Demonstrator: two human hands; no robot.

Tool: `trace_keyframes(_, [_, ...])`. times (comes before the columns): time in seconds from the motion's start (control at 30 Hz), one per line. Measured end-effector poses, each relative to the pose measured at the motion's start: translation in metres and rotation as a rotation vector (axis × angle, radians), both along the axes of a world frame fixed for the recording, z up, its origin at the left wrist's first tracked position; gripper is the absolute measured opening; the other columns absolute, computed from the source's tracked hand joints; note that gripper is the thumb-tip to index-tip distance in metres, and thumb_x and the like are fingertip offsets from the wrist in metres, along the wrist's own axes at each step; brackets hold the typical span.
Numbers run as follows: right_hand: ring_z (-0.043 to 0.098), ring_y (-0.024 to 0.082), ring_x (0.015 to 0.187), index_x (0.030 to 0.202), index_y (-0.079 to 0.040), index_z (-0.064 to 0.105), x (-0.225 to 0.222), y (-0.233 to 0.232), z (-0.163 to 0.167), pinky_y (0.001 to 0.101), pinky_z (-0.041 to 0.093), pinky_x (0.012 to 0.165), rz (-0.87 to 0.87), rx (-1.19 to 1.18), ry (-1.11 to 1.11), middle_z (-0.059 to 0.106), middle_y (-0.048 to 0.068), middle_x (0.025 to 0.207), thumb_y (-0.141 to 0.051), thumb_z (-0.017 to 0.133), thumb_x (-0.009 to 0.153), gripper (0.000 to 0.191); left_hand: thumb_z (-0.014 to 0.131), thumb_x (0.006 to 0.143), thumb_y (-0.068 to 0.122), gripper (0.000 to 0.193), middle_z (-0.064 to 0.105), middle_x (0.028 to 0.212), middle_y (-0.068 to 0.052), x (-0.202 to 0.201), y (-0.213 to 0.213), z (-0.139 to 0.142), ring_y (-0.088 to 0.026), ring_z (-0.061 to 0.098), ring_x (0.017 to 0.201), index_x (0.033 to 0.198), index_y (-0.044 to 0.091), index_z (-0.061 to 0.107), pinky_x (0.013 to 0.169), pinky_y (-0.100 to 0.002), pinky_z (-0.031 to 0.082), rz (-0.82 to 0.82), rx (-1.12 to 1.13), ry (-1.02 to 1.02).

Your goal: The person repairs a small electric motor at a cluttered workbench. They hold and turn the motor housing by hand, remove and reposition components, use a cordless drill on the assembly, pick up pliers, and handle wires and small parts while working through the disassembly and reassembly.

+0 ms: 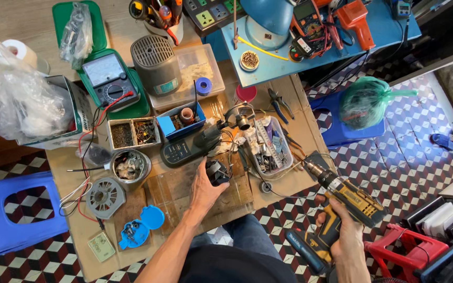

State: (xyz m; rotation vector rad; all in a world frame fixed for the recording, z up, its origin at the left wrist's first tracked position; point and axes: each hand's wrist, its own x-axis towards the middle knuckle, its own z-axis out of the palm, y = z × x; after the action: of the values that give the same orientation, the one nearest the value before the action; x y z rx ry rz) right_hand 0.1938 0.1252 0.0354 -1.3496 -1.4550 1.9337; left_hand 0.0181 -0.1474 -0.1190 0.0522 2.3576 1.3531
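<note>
Small black part: largely covered by the left hand; kind could not be told. Drill: grip hidden inside the right hand. Clear tray: contents too small and tangled to identify. White plastic bag: contents veiled. Blue stool: cut off at left edge.

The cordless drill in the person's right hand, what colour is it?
The cordless drill is yellow and black with a teal battery base, seen in the head view.
</note>
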Motion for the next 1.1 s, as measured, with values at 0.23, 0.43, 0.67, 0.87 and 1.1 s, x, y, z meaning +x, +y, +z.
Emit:
trace_keyframes(0.23, [0.062, 0.018, 0.058, 0.126, -0.008, 0.059, -0.079, 0.118, -0.087, 0.0314, 0.052, 0.051, 0.192, -0.196, 0.056, 0.073, 0.017, 0.102, -0.017, 0.063, 0.096, 0.031, 0.090, 0.065, 0.027, 0.108, 0.056, 0.141, -0.020, -0.004, -0.004, -0.006, -0.036, 0.058, 0.128, 0.153, 0.009, 0.031, 0.107, -0.044, 0.047, 0.053, -0.025, -0.003])
trace_keyframes(0.43, [0.062, 0.019, 0.068, 0.133, -0.008, 0.059, -0.184, 0.175, -0.172, 0.0338, 0.053, 0.063, 0.467, -0.383, 0.107, 0.072, 0.017, 0.111, -0.019, 0.066, 0.100, 0.035, 0.089, 0.068, 0.027, 0.099, 0.060, 0.138, -0.022, 0.000, -0.028, -0.015, -0.037, 0.061, 0.126, 0.150, 0.008, 0.038, 0.108, -0.044, 0.048, 0.083, -0.110, 0.044])
trace_keyframes(0.67, [0.063, 0.023, 0.071, 0.136, -0.009, 0.060, -0.259, 0.182, -0.227, 0.0361, 0.054, 0.066, 0.669, -0.479, 0.026, 0.071, 0.019, 0.115, -0.021, 0.067, 0.101, 0.038, 0.090, 0.069, 0.027, 0.099, 0.061, 0.139, -0.021, 0.004, -0.042, -0.006, -0.038, 0.062, 0.126, 0.152, 0.010, 0.038, 0.108, -0.044, 0.048, 0.107, -0.184, 0.054])
trace_keyframes(0.87, [0.068, 0.023, 0.084, 0.135, -0.002, 0.060, -0.267, 0.181, -0.252, 0.0344, 0.059, 0.079, 0.661, -0.604, -0.022, 0.072, 0.022, 0.120, -0.026, 0.067, 0.107, 0.037, 0.090, 0.071, 0.022, 0.095, 0.056, 0.141, -0.019, 0.017, -0.040, -0.003, -0.036, 0.058, 0.129, 0.151, 0.009, 0.039, 0.110, -0.044, 0.047, 0.079, -0.238, 0.134])
trace_keyframes(1.1, [0.066, 0.028, 0.098, 0.126, 0.008, 0.063, -0.238, 0.151, -0.200, 0.0400, 0.050, 0.084, 0.887, 0.759, -0.491, 0.070, 0.020, 0.113, -0.029, 0.071, 0.108, 0.042, 0.088, 0.075, 0.013, 0.086, 0.052, 0.143, -0.016, 0.033, -0.028, -0.002, -0.037, 0.052, 0.135, 0.148, 0.011, 0.041, 0.114, -0.043, 0.048, -0.092, -0.295, 0.497])
